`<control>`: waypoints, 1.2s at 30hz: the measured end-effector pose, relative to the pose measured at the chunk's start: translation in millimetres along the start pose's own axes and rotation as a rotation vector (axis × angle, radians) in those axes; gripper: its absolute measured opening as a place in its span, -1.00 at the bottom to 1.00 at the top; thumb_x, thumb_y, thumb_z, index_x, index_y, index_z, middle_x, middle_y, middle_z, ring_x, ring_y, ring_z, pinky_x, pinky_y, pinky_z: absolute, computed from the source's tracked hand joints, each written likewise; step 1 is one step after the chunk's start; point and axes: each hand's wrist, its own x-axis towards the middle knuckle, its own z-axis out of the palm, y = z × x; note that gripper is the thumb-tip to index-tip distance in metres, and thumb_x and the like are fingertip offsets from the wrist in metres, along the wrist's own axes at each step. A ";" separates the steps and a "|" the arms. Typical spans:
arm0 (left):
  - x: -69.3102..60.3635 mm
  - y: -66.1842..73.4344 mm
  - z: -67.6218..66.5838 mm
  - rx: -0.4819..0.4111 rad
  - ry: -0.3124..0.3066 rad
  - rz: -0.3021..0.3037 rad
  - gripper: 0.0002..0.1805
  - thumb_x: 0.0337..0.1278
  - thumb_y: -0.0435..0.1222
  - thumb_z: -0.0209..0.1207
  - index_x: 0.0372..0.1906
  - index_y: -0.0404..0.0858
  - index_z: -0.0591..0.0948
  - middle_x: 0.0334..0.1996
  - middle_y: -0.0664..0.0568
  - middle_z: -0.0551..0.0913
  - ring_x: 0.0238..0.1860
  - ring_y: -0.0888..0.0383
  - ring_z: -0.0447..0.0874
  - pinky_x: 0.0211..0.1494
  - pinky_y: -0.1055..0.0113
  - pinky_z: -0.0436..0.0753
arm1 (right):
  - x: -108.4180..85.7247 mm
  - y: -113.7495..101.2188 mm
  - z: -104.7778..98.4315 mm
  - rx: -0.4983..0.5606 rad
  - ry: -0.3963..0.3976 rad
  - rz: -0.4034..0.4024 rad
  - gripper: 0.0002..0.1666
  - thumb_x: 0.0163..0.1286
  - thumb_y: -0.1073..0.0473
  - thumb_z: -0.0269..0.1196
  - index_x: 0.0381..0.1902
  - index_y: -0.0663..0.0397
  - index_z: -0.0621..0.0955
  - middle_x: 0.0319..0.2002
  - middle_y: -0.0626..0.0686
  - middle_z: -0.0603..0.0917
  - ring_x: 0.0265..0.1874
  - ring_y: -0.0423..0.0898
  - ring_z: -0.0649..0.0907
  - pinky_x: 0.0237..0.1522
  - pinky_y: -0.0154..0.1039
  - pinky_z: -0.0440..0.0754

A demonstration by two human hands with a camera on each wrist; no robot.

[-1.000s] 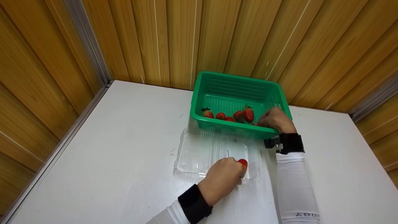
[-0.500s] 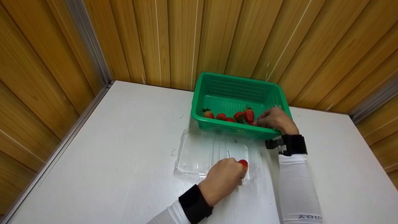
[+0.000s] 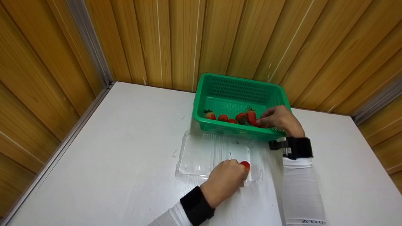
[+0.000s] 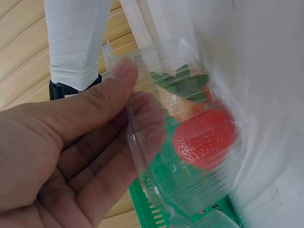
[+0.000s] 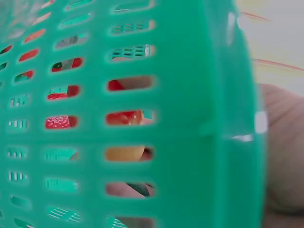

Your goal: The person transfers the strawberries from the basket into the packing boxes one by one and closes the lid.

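My left hand pinches the near edge of a clear plastic clamshell box lying on the white table. In the left wrist view, thumb and fingers sit on either side of the thin rim. Behind the clear wall is a red strawberry, with green leaves and a paler part by it. My right hand reaches over the near right rim of a green basket, its fingertips around a strawberry. The right wrist view shows mostly basket wall, with red fruit and fingers partly visible through the slots.
Several more strawberries lie along the basket's near side. The basket stands just behind the box, close to the wood-panelled wall. White table surface extends to the left.
My right hand has shifted slightly up and back within the basket, and more of the strawberry at its fingertips shows. The left hand and the box have stayed in place.
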 end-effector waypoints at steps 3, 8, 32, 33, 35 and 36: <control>-0.1 0.4 0.0 0.008 -0.003 0.001 -0.81 -0.13 -0.25 0.66 -0.42 -0.08 0.82 -0.54 0.11 0.72 -0.47 0.24 0.65 -0.37 0.44 0.59 | -3.3 -1.7 -1.2 -0.004 0.012 -0.013 -0.42 0.36 -0.03 0.50 0.16 0.26 0.72 -0.04 0.18 0.78 -0.03 0.12 0.68 -0.01 -0.01 0.59; 0.0 1.0 -0.2 0.002 -0.006 -0.004 -0.82 -0.13 -0.25 0.66 -0.39 -0.08 0.85 -0.52 0.10 0.73 -0.46 0.23 0.66 -0.36 0.44 0.60 | -8.6 -3.5 -3.5 0.014 0.011 -0.019 -0.42 0.39 -0.02 0.48 0.20 0.27 0.70 0.02 0.22 0.76 -0.02 0.12 0.69 0.10 0.08 0.57; 0.2 0.8 -1.0 -0.008 -0.012 0.000 -0.83 -0.12 -0.29 0.65 -0.44 -0.10 0.82 -0.53 0.08 0.72 -0.47 0.22 0.64 -0.36 0.42 0.60 | -35.4 -8.2 -8.9 -0.013 0.089 -0.032 -0.40 0.37 -0.08 0.49 0.18 0.24 0.71 0.10 0.24 0.70 0.03 0.15 0.58 -0.02 -0.04 0.57; 0.0 0.6 -0.7 -0.008 -0.008 0.002 -0.83 -0.13 -0.29 0.65 -0.45 -0.10 0.82 -0.54 0.08 0.71 -0.48 0.22 0.63 -0.37 0.42 0.60 | -37.1 -8.5 -9.1 -0.010 0.095 -0.035 -0.39 0.37 -0.07 0.48 0.19 0.24 0.70 0.10 0.25 0.71 0.03 0.15 0.59 -0.03 -0.05 0.57; -0.2 0.4 -0.3 -0.011 -0.003 0.002 -0.82 -0.14 -0.30 0.65 -0.47 -0.10 0.82 -0.55 0.08 0.71 -0.49 0.22 0.63 -0.37 0.42 0.59 | -40.2 -9.1 -9.4 -0.005 0.114 -0.040 -0.41 0.39 -0.05 0.47 0.18 0.26 0.70 0.08 0.25 0.72 0.01 0.14 0.59 -0.04 -0.07 0.57; -0.2 0.4 0.0 -0.014 0.000 0.002 -0.82 -0.15 -0.30 0.65 -0.48 -0.09 0.81 -0.56 0.08 0.70 -0.49 0.22 0.62 -0.37 0.42 0.59 | -41.6 -9.6 -9.4 -0.006 0.125 -0.042 -0.42 0.40 -0.05 0.46 0.18 0.27 0.70 0.08 0.25 0.72 0.01 0.14 0.60 -0.04 -0.07 0.58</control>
